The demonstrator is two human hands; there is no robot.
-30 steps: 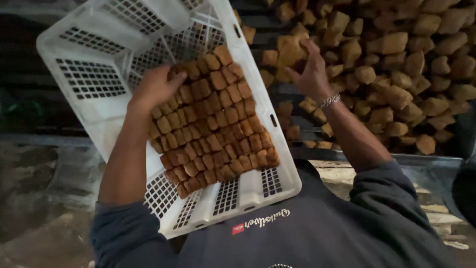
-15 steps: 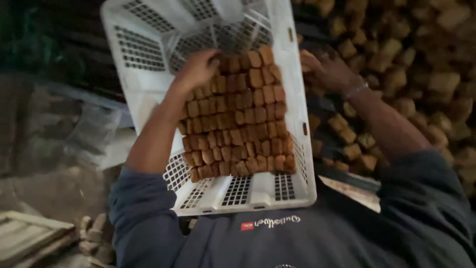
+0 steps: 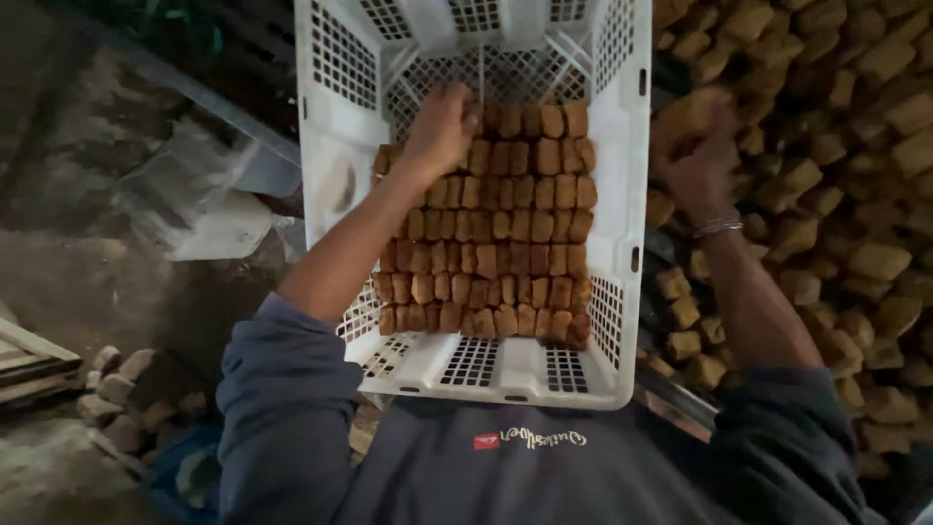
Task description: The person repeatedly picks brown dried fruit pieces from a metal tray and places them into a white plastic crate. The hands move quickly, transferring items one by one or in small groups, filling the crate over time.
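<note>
A white perforated plastic crate (image 3: 330, 185) rests against my body, tilted toward me. Inside it, brown rectangular blocks (image 3: 505, 243) stand packed in several neat rows. My left hand (image 3: 439, 126) rests on the top row of blocks, fingers curled over them. My right hand (image 3: 698, 156), with a bracelet at the wrist, reaches outside the crate to the right into a heap of loose brown blocks (image 3: 846, 194) and appears to grip some; motion blur hides the fingers.
The heap of loose blocks fills the right side. To the left lie dark muddy ground, a crumpled pale plastic sheet (image 3: 209, 209), some stones (image 3: 121, 379) and a wooden plank edge (image 3: 29, 355).
The view has swung so the crate now stands straight before me. My right hand moved from the crate's rim out to the loose heap. My left hand stays on the top row.
</note>
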